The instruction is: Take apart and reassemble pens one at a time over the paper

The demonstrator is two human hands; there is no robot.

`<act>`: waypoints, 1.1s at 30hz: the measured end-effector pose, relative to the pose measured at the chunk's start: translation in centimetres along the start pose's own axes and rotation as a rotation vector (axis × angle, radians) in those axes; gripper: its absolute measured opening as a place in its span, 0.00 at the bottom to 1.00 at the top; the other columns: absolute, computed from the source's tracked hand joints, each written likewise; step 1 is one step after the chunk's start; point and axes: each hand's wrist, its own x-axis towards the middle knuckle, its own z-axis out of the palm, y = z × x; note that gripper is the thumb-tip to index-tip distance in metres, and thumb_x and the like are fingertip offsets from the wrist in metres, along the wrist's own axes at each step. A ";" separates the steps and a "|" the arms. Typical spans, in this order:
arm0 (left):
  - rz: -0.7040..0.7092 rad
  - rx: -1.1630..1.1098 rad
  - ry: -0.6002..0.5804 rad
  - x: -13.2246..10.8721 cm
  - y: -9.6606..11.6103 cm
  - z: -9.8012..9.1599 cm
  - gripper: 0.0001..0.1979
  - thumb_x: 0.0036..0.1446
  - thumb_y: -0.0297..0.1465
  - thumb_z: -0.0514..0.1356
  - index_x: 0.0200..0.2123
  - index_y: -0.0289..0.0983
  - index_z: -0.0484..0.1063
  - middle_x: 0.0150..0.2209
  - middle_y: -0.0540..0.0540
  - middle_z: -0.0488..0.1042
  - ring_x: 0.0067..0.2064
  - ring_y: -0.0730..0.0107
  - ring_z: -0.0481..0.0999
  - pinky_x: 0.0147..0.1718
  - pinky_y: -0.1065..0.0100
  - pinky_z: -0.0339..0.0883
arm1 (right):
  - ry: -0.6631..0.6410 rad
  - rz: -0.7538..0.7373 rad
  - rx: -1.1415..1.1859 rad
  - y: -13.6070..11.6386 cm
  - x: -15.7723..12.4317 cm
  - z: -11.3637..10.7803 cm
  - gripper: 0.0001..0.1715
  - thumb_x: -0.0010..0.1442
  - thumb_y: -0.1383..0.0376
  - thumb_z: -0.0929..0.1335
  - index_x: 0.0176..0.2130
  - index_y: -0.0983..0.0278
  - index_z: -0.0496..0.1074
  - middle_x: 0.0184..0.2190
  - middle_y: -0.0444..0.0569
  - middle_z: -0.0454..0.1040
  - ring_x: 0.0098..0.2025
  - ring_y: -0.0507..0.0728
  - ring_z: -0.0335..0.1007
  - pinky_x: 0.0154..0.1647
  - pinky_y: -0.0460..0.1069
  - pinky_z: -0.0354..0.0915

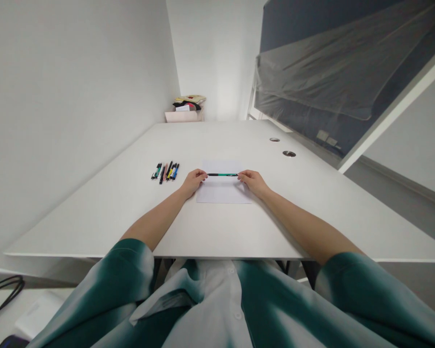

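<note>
A green and black pen (223, 174) lies level, left to right, above a white sheet of paper (223, 193). Its dark left end is pinched in the fingertips of my left hand (195, 181). The fingers of my right hand (253, 181) pinch its other end. Both hands rest near the side edges of the paper, and the pen spans the gap between them. To the left of my left hand, several pens (166, 171) in black, green, pink, yellow and blue lie side by side in a loose group.
At the far end of the white table (217, 140) stands a pale box (181, 116) heaped with cloth-like items. Two round metal-rimmed holes (289, 153) are at the right. A wall runs along the left, and a plastic-draped dark panel (311, 82) rises at the right.
</note>
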 end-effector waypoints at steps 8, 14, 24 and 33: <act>-0.005 0.020 -0.005 0.2 -0.2 0.0 0.06 0.48 0.34 0.63 0.27 0.37 0.71 0.31 0.46 0.76 0.34 0.70 0.71 0.35 0.67 0.62 | 0.003 -0.002 -0.037 0.4 0.3 -0.1 0.12 0.54 0.57 0.70 0.27 0.64 0.75 0.26 0.49 0.76 0.29 0.54 0.66 0.33 0.48 0.62; -0.004 0.033 -0.004 0.2 -0.2 -0.1 0.07 0.48 0.35 0.63 0.27 0.37 0.71 0.31 0.46 0.76 0.34 0.69 0.71 0.35 0.66 0.63 | -0.006 -0.008 -0.017 0.5 0.3 0.0 0.12 0.55 0.56 0.71 0.28 0.64 0.75 0.28 0.49 0.77 0.31 0.54 0.68 0.36 0.48 0.63; -0.008 0.042 -0.006 0.2 -0.2 -0.1 0.10 0.48 0.39 0.64 0.27 0.38 0.71 0.32 0.46 0.77 0.33 0.70 0.70 0.35 0.67 0.62 | -0.011 -0.007 -0.007 0.4 0.3 0.0 0.16 0.55 0.53 0.71 0.27 0.63 0.73 0.27 0.49 0.76 0.30 0.54 0.69 0.37 0.48 0.64; -0.007 0.049 -0.010 0.2 -0.2 -0.1 0.15 0.48 0.43 0.65 0.26 0.37 0.71 0.32 0.45 0.78 0.34 0.69 0.71 0.34 0.67 0.63 | -0.011 -0.001 -0.031 0.3 0.1 0.1 0.22 0.54 0.47 0.71 0.26 0.63 0.72 0.26 0.49 0.75 0.30 0.54 0.67 0.36 0.48 0.63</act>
